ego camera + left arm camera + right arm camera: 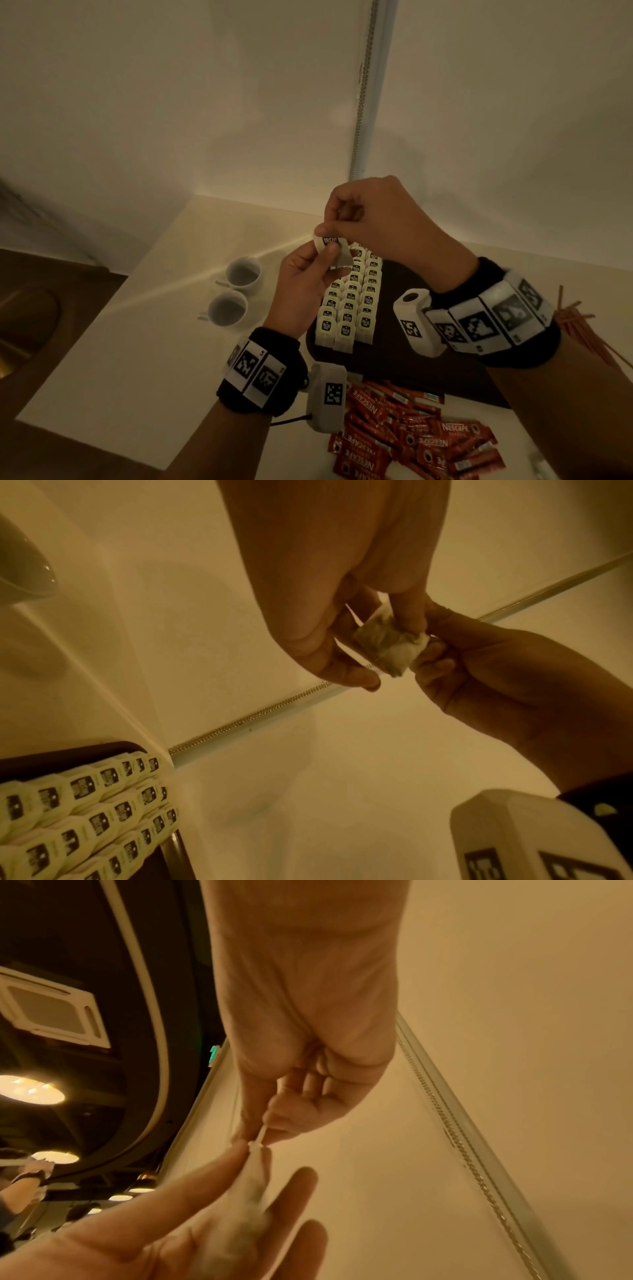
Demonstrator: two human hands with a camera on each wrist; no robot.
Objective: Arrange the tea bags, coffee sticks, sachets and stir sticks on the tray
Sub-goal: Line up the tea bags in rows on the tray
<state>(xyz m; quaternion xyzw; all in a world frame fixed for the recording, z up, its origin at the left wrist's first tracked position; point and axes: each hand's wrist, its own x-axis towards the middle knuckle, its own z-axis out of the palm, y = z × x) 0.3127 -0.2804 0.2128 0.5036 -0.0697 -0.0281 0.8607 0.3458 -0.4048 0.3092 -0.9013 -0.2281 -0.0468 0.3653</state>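
Both hands hold one white tea bag (pixel 336 251) in the air above the far left corner of the dark tray (pixel 394 349). My left hand (pixel 308 270) pinches its lower part between thumb and fingers. My right hand (pixel 346 219) pinches its top with the black-printed tag. The bag (pixel 390 647) shows from below between both hands, and blurred in the right wrist view (pixel 246 1204). Three rows of tea bags (pixel 349 305) lie along the tray's left side. Red coffee sticks (pixel 411 435) lie heaped in front of the tray. Thin red stir sticks (pixel 582 329) lie to its right.
Two white cups (pixel 236 291) stand on the pale counter (pixel 144 342) left of the tray. A wall (pixel 205 102) with a metal bead chain (pixel 363 102) rises right behind. At far left is a brown sink edge (pixel 20 329).
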